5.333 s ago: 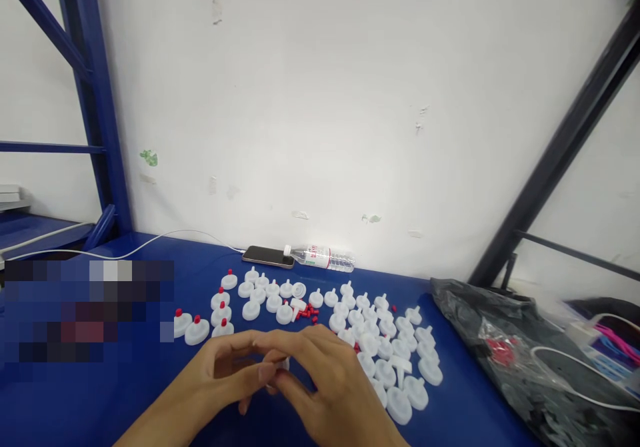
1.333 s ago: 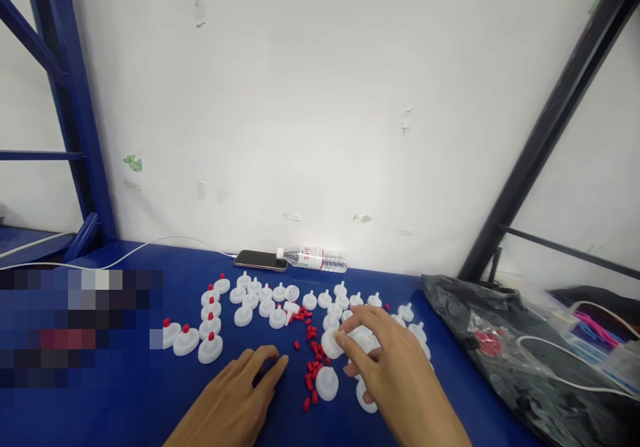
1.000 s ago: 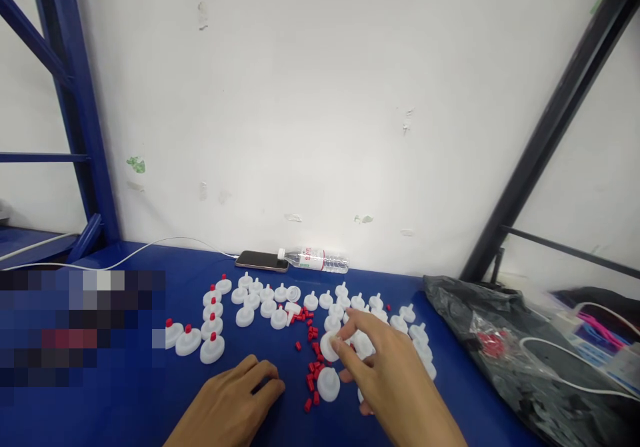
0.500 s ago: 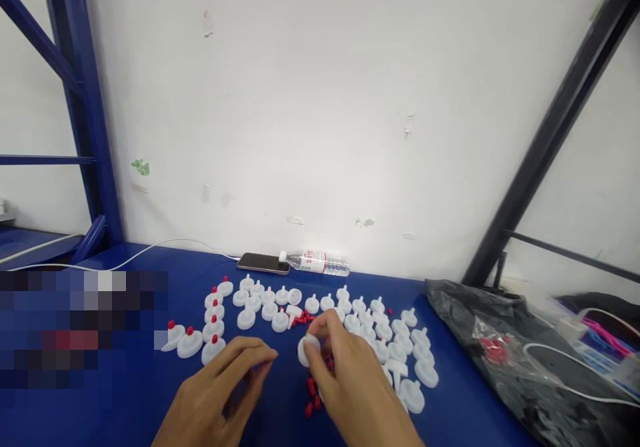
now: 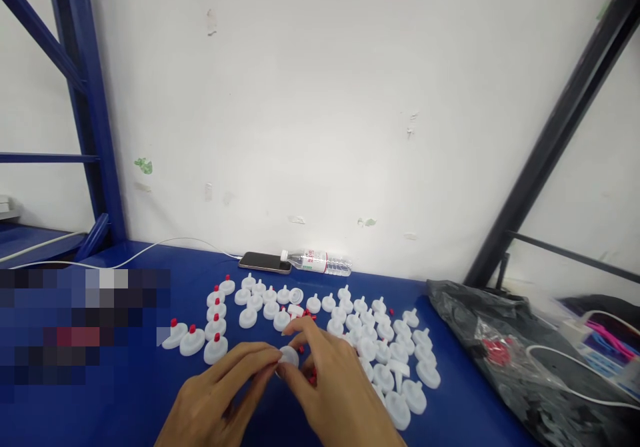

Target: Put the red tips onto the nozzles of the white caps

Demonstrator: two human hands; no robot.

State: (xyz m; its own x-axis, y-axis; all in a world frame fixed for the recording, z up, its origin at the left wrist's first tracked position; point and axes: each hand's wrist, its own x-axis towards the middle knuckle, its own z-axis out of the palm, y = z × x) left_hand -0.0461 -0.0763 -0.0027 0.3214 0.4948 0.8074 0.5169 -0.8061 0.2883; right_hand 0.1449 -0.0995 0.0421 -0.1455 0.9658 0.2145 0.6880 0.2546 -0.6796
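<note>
In the head view, my right hand (image 5: 336,382) pinches a white nozzle cap (image 5: 291,356) between thumb and fingers, its round base turned partly toward me. My left hand (image 5: 223,388) meets it from the left, thumb and fingertips pressed together at the cap's left side. Whatever those fingertips grip is hidden. Small red tips (image 5: 313,378) lie on the blue table under my right hand, partly covered by it. To the right spreads a cluster of bare white nozzle caps (image 5: 367,348). Left of my hands, several nozzle caps with red tips (image 5: 216,350) stand upright.
More bare nozzle caps (image 5: 248,317) stand behind my hands. A phone (image 5: 265,262) on a cable and a plastic bottle (image 5: 320,262) lie along the wall. A black plastic bag (image 5: 480,340) covers the table's right side. Blue frame posts (image 5: 103,134) rise at left.
My right hand has moved left with the white nozzle cap, bringing it against my left fingertips. More of the bare nozzle caps on the right now show.
</note>
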